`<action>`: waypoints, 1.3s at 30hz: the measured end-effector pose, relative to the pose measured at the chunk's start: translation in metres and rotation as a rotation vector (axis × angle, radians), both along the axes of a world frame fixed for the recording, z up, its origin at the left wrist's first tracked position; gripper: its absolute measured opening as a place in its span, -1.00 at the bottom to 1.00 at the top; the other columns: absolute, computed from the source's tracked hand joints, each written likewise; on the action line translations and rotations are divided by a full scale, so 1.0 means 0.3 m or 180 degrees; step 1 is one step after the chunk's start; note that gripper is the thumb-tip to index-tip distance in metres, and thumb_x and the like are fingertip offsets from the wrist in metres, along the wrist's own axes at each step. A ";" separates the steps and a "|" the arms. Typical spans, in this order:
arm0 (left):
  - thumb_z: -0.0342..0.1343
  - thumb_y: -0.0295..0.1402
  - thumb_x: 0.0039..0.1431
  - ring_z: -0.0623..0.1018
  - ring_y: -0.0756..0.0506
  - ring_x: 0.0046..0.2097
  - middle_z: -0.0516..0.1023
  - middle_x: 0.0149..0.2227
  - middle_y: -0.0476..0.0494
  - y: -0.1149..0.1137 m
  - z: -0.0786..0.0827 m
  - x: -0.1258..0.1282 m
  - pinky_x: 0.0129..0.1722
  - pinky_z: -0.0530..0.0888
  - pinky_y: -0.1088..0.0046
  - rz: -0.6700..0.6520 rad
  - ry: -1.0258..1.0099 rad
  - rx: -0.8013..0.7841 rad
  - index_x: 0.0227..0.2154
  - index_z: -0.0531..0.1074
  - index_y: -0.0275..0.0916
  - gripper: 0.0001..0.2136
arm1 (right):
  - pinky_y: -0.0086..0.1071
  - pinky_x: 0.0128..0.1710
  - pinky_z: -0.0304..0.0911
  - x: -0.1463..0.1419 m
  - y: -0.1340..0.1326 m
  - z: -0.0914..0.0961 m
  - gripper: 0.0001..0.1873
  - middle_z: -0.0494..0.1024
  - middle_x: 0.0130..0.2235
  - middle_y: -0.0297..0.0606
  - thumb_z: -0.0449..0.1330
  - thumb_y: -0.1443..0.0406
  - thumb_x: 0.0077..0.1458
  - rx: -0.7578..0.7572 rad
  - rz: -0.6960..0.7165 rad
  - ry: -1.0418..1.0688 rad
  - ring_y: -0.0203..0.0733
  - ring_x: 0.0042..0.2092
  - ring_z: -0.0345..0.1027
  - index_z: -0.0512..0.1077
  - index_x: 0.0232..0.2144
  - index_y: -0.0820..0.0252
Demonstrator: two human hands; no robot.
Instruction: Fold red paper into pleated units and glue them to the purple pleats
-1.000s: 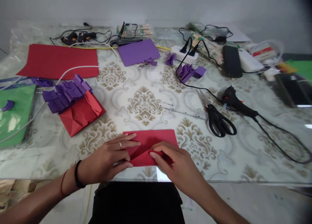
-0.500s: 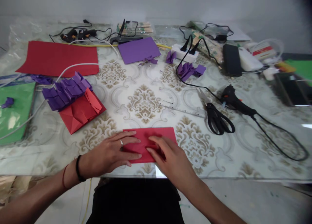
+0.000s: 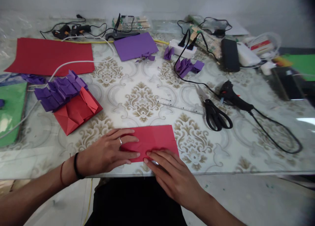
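Note:
A folded sheet of red paper [image 3: 155, 137] lies flat at the front edge of the table. My left hand [image 3: 112, 150], with a ring and dark wristband, rests on its left end, fingers spread and pressing down. Over the near right edge of the sheet lies my right hand [image 3: 172, 173]; its fingers are stretched out, the fingertips touching the paper near its lower middle. The underside of the sheet is hidden. Left of it sits a folded red paper piece [image 3: 76, 114], with a row of purple folded paper units [image 3: 60, 90] against its far side.
Black-handled scissors [image 3: 216, 116], a clear ruler [image 3: 182, 107] and a black glue gun [image 3: 233, 96] with its cord lie to the right. Farther back are red sheets [image 3: 54, 55], purple paper [image 3: 135, 46], a white power strip [image 3: 183, 49] and a black phone-like device [image 3: 230, 55].
My right hand has moved from the middle of the red sheet down to its near edge, its fingers now straighter. My left hand stays on the left end. The view has shifted slightly.

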State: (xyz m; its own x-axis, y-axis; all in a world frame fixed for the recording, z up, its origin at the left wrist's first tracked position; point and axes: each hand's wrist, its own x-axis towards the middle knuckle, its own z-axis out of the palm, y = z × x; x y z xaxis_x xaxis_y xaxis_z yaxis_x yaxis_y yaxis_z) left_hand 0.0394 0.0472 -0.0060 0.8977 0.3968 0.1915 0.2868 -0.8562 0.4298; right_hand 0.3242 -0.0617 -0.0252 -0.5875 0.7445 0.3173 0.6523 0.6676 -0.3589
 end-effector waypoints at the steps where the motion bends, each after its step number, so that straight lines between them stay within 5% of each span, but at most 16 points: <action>1: 0.19 -0.36 0.44 0.36 -0.28 0.40 0.51 0.27 -0.15 0.001 -0.001 -0.001 0.31 0.40 0.06 -0.0009 0.0017 0.0006 0.12 0.59 0.03 -0.72 | -0.06 0.22 0.42 -0.001 -0.001 -0.002 -0.62 0.66 0.12 -0.04 0.10 0.49 0.35 0.0006 -0.0002 0.0020 -0.03 0.15 0.50 0.55 0.13 0.32; 10: 0.20 -0.34 0.43 0.32 -0.27 0.44 0.43 0.39 -0.05 0.006 -0.004 -0.003 0.39 0.32 0.04 -0.0136 0.0113 0.0055 0.13 0.58 0.08 -0.71 | -0.02 0.23 0.29 -0.037 -0.017 0.002 -0.53 0.63 0.05 -0.08 0.07 0.49 0.33 -0.0035 0.0030 -0.0185 0.01 0.08 0.39 0.47 0.24 0.30; 19: 0.13 -0.35 0.41 0.23 -0.31 0.50 0.34 0.45 -0.09 0.055 0.020 -0.033 0.42 0.29 -0.08 -0.0472 0.0203 -0.0432 0.33 0.41 0.05 -0.53 | -0.06 0.30 0.09 -0.045 -0.017 0.029 -0.52 0.63 0.04 -0.09 0.07 0.49 0.29 -0.0007 0.0097 -0.0378 0.00 0.04 0.39 0.47 0.22 0.34; 30: 0.15 -0.32 0.44 0.31 -0.30 0.43 0.44 0.38 -0.10 0.036 0.022 -0.010 0.35 0.34 -0.03 -0.0312 0.0148 -0.0253 0.16 0.55 -0.01 -0.71 | -0.01 0.22 0.16 -0.097 0.003 0.051 -0.45 0.63 -0.01 -0.16 0.20 0.47 0.19 -0.0028 0.0016 -0.0644 0.02 -0.06 0.38 0.47 0.22 0.18; 39: 0.11 -0.36 0.44 0.30 -0.30 0.44 0.41 0.41 0.03 0.045 0.046 -0.002 0.40 0.21 0.01 -0.0487 0.0459 -0.0105 0.22 0.49 0.04 -0.64 | -0.13 0.17 0.20 -0.063 -0.040 0.063 -0.64 0.68 -0.08 -0.16 0.08 0.47 0.35 0.0148 -0.0340 -0.0375 0.00 0.01 0.40 0.58 0.07 0.35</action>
State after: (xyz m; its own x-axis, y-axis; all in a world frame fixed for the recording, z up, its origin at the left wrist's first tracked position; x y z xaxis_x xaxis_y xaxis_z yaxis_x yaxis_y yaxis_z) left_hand 0.0390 0.0606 0.0078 0.9652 0.2576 0.0459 0.2150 -0.8806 0.4223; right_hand 0.3054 -0.0737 -0.0062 -0.5408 0.7909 0.2864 0.7562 0.6062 -0.2462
